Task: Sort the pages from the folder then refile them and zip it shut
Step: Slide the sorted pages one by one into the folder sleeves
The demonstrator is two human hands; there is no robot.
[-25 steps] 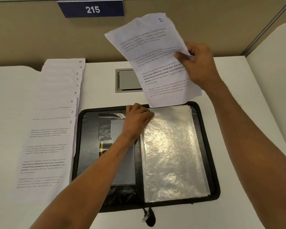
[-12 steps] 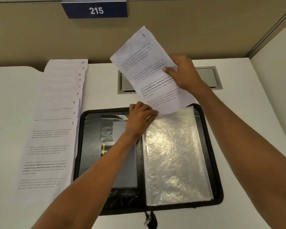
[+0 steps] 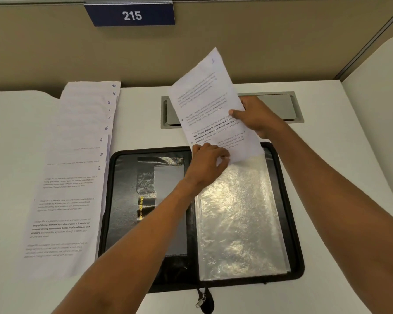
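A black zip folder (image 3: 286, 223) lies open on the white desk, with clear plastic sleeves (image 3: 241, 223) on its right half. My right hand (image 3: 256, 116) pinches a printed page (image 3: 204, 98) by its right edge and holds it tilted above the folder's top edge. The page's lower edge meets the top of the sleeves. My left hand (image 3: 209, 164) has curled fingers at the top of the sleeves, touching the page's lower left corner. A fanned stack of numbered pages (image 3: 77, 177) lies left of the folder.
A grey cable hatch (image 3: 279, 107) is set in the desk behind the folder. The zip pull (image 3: 201, 301) hangs at the folder's near edge. A beige partition with a blue sign 215 (image 3: 132, 15) backs the desk. A white side panel (image 3: 377, 109) stands at the right.
My right hand has lowered the page from high above the desk down to the sleeves' top edge. My left hand shifted slightly up to meet the page's lower corner.
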